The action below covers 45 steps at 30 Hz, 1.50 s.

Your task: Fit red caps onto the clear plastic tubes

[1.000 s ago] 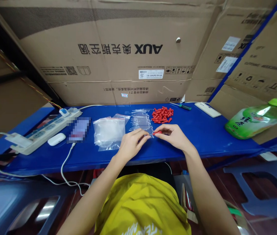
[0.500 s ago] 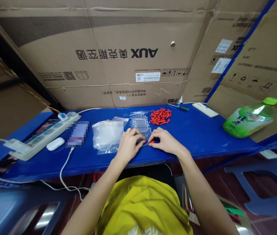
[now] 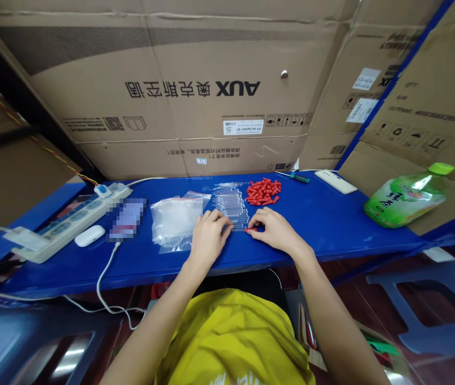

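**Two hands meet at the near edge of the tubes**

Our left hand (image 3: 207,238) lies on the blue counter (image 3: 332,219) with its fingers curled over the near end of the clear tubes (image 3: 231,203). We cannot tell whether it pinches one of them or only rests there. Our right hand (image 3: 275,232) is closed in a pinch on a red cap (image 3: 250,229), which sits low at the counter between the two hands, just in front of the tubes. The pile of red caps (image 3: 263,191) lies behind the right hand, beside the tubes and near the back edge.

Both wrists cross the counter's front edge. To the right of our right hand the counter is bare blue as far as the green bottle (image 3: 408,195), which lies tilted at the far right end. A green screwdriver (image 3: 297,177) and a white handset (image 3: 335,181) lie along the back edge there.

To the left, the plastic bags (image 3: 175,216) are just beside our left hand. Further left come a blurred phone (image 3: 127,219), a white earbud case (image 3: 89,235) and a power strip (image 3: 70,219). A white cable (image 3: 105,272) hangs over the front edge.

Cardboard boxes (image 3: 195,85) wall in the back and the right side. A blue stool (image 3: 432,305) stands below on the right.
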### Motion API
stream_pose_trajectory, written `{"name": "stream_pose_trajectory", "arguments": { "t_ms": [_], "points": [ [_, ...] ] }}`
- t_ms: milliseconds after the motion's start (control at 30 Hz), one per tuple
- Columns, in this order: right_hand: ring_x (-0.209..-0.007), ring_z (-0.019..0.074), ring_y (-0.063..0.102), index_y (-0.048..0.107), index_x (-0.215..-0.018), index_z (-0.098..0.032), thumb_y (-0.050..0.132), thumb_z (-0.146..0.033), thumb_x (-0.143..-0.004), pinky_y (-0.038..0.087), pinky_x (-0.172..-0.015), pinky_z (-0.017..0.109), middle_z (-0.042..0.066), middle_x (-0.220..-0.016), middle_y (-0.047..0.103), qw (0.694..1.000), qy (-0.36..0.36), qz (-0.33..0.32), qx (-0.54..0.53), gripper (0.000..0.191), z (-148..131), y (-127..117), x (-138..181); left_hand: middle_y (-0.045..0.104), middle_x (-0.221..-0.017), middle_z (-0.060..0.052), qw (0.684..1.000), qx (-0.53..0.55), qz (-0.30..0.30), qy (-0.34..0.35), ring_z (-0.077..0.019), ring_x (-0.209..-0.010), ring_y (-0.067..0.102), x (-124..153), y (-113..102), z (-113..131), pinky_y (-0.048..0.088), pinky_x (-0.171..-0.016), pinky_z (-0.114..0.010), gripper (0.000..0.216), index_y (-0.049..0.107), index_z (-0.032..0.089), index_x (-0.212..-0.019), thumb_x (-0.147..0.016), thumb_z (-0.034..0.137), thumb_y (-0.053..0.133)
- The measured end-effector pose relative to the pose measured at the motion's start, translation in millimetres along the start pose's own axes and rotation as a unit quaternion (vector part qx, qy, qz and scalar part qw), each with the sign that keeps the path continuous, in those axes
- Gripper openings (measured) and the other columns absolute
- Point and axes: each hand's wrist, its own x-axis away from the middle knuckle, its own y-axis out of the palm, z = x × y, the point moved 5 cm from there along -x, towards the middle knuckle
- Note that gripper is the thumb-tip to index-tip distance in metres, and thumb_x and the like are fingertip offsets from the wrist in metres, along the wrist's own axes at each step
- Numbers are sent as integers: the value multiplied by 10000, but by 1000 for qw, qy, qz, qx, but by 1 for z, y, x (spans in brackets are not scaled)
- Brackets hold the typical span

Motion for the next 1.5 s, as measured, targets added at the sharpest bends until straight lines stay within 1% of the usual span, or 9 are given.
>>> {"name": "stream_pose_trajectory", "arguments": {
  "t_ms": [200, 333, 467, 633, 800, 967, 1167, 1300, 1500],
  "points": [
    [-924, 212, 617, 711, -870, -237, 767, -194, -881, 435, -777, 321, 17, -892, 693, 998, 34, 32, 51, 72, -5, -1, -2, 709, -1087, -53, 999, 34, -8, 13, -243, -1016, 639, 0, 2, 1, 468, -876, -396, 143, 757, 239, -1054, -1034, 320, 641],
    [-925, 218, 619, 693, -882, -239, 766, -228, -901, 428, -767, 322, 19, -896, 696, 995, 45, 59, 66, 77, -8, 1, -4, 710, -1110, -57, 1000, 21, -15, 9, -257, -1036, 631, 0, 3, 1, 475, -887, -404, 121, 740, 233, -1079, -1027, 250, 632],
    [-955, 228, 624, 684, -883, -237, 803, -356, -908, 441, -794, 328, 24, -922, 695, 996, 42, 57, 63, 171, -8, 4, -4, 712, -1099, -56, 1000, 10, -18, 2, -265, -1044, 625, 0, 4, 0, 482, -890, -413, 104, 736, 236, -1041, -1020, 243, 635],
    [-1033, 249, 619, 712, -972, -245, 816, -329, -902, 464, -856, 347, 40, -992, 699, 997, 22, 45, 65, 151, -9, 5, -4, 707, -1092, -63, 1000, 18, -11, 11, -253, -1020, 620, 0, 2, 2, 484, -884, -406, 95, 702, 218, -1034, -1027, 221, 607],
    [-968, 225, 644, 723, -923, -240, 773, -389, -944, 466, -835, 334, 35, -954, 703, 998, 21, 50, 13, 159, -6, 1, -4, 700, -1084, -54, 997, 44, -28, 50, -241, -1013, 617, 0, 1, 7, 474, -877, -397, 98, 694, 224, -1034, -1039, 251, 600],
    [-897, 202, 647, 747, -893, -241, 747, -281, -960, 433, -782, 311, 22, -895, 722, 999, 34, 29, 13, 78, -1, 3, -5, 689, -1070, -47, 994, 51, -51, 80, -244, -1051, 606, 3, -1, 12, 465, -897, -392, 97, 737, 251, -1036, -1012, 301, 657],
    [-882, 199, 647, 762, -887, -246, 743, -275, -962, 415, -758, 311, 15, -870, 734, 999, 35, 9, 17, 83, -8, 6, -6, 686, -1020, -43, 996, 44, -50, 54, -238, -998, 629, 4, 0, 9, 473, -909, -394, 125, 775, 260, -1004, -998, 344, 682],
    [-881, 201, 642, 755, -893, -248, 748, -274, -958, 415, -758, 315, 10, -865, 729, 999, 35, 3, 25, 70, -11, 6, -5, 689, -1074, -55, 997, 44, -38, 46, -241, -1015, 631, 4, 1, 8, 490, -896, -390, 164, 778, 249, -1017, -1025, 334, 637],
    [-1007, 246, 636, 726, -915, -247, 797, -281, -916, 451, -795, 333, 45, -982, 710, 995, 39, 45, 77, 79, -9, 5, -4, 692, -1117, -78, 999, 29, -8, 35, -241, -1005, 612, 3, 0, 6, 511, -922, -413, 284, 768, 203, -984, -1078, 301, 519]
  ]
}}
